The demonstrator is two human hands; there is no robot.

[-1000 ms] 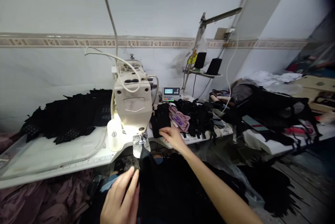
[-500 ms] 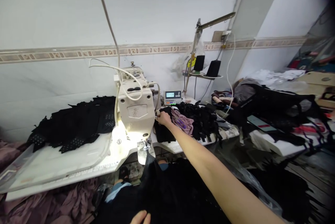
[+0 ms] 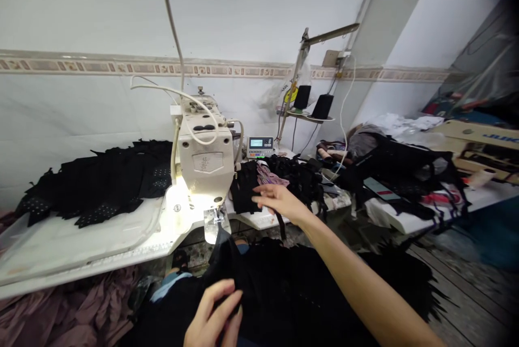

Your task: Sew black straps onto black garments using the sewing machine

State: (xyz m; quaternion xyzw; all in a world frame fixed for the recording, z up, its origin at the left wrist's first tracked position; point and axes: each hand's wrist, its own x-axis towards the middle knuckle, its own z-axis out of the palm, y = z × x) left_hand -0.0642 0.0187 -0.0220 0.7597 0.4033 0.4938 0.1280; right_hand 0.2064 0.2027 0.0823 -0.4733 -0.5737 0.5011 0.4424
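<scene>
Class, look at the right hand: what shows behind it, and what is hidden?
Behind the right hand, black cloth, pink cloth and black straps show. Whatever the hand itself covers cannot be seen, including where the pink cloth ends below.

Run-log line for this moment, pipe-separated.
left hand: over black cloth, grip unclear | right hand: by black stack, grip unclear | sewing machine: cloth at presser foot | control panel: lit
</scene>
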